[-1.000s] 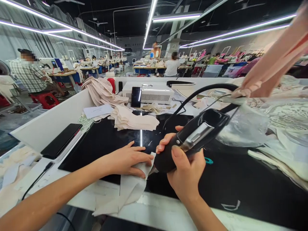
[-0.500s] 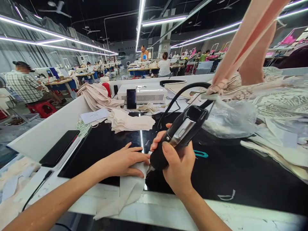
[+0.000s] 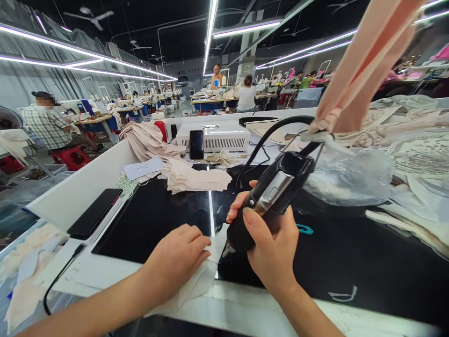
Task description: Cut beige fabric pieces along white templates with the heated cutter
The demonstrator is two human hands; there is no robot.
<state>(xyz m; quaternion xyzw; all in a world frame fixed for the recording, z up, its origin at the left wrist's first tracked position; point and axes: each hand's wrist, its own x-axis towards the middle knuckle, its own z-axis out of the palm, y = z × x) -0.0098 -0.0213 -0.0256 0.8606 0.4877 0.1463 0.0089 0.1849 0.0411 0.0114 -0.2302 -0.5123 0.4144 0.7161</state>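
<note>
My right hand (image 3: 273, 243) is wrapped round a black corded handheld tool (image 3: 280, 180) with a silver plate on its side. The tool is tilted, its narrow metal tip pointing down at the edge of a pale fabric piece (image 3: 205, 281). Whether the tip touches the fabric I cannot tell. Left of the tip, my left hand (image 3: 178, 262) is closed, thumb and fingers pinching that piece. The fabric lies partly on the glossy black panel (image 3: 150, 229) and runs toward the table's front edge, partly hidden under my left hand and forearm.
A stack of pale fabric pieces (image 3: 196, 175) lies behind my hands. A teal clip-like item (image 3: 304, 229) is beside the tool. Pink cloth strips (image 3: 365, 70) hold up the tool's cord. A phone (image 3: 94, 213), a vented white box (image 3: 215, 138) and a plastic bag (image 3: 347, 180) stand around.
My left hand has gone from spread fingers lying on the fabric to a closed pinch on it. More fabric shows beside the tip. The whole view has shifted slightly.
</note>
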